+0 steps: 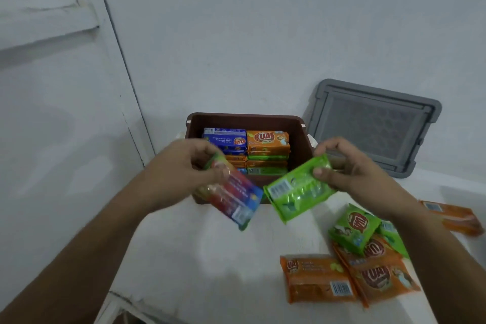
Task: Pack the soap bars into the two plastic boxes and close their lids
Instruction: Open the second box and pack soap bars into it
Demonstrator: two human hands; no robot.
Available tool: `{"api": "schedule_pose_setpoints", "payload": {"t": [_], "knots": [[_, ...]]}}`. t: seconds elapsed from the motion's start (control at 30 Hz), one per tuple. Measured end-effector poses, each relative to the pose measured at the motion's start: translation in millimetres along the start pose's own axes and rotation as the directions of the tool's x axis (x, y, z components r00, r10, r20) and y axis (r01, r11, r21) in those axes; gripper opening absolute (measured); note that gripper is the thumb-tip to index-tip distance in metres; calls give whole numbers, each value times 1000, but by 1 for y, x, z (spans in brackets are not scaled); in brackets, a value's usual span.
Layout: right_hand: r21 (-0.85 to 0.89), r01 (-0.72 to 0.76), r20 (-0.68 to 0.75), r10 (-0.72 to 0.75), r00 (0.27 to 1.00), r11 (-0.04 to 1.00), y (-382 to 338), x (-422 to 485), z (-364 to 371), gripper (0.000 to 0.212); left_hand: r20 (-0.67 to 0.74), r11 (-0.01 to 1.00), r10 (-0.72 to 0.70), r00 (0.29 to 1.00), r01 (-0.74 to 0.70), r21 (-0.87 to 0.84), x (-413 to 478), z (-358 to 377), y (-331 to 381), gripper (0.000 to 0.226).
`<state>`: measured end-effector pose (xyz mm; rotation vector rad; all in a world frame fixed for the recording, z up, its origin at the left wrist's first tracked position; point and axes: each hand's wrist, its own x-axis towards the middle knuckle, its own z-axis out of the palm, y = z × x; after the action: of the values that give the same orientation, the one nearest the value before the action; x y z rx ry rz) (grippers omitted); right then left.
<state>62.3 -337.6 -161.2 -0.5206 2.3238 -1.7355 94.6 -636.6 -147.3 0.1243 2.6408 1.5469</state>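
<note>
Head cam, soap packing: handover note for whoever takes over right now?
Left hand: holds a blurred red-and-blue soap bar over the near edge of the brown box.
Right hand: holds a green soap bar beside it.
Brown box: open, partly filled with blue, orange and green bars.
Grey lid: leaning against the wall behind the box, to the right.
Loose bars: a pile of orange and green ones on the white surface at right, plus one orange bar farther right.
Left to do: place both held bars, pack the rest, fit the lids. Only one box is in view.

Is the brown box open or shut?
Open. The brown box has no lid on, stacked soap bars show inside, and a grey lid leans against the wall.
</note>
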Motion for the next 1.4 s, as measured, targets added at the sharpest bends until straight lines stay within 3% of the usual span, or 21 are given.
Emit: {"api": "schedule_pose_setpoints", "payload": {"t": [0.1, 0.23, 0.43, 0.6, 0.83, 1.0, 1.17, 1.4], "knots": [[68, 3, -87, 3, 996, 998, -18, 25, -7, 14, -213, 982, 0, 977, -41, -186, 16, -11, 9, 23], [-13, -47, -158, 45, 986, 999, -19, 64, -9, 13, -326, 997, 28, 945, -49, -56, 47, -9, 8, 12], [-259, -210, -236, 149, 960, 943, 12, 105, 11, 13, -258, 973, 10, 966, 50, 226, 87, 19, -19, 8], [-459, -330, -287, 214, 934, 825, 31, 114, 33, 22, -171, 951, -46, 984, 96, 295, 97, 36, -36, 13], [-375, -440, -284, 351, 892, 816, 42, 120, 44, 22, -144, 929, -107, 984, 150, 337, 104, 39, -42, 29], [-487, -476, -225, 421, 879, 732, 39, 123, 47, 13, -28, 841, -241, 970, 224, 493, 112, 40, -45, 29], [-668, -456, -147, 496, 856, 588, 35, 124, 51, 27, 9, 719, -294, 956, 215, 661, 127, 43, -56, 38], [-758, -414, -98, 538, 837, 505, 34, 130, 55, 41, 28, 635, -393, 919, 249, 732, 141, 48, -70, 42]]}}
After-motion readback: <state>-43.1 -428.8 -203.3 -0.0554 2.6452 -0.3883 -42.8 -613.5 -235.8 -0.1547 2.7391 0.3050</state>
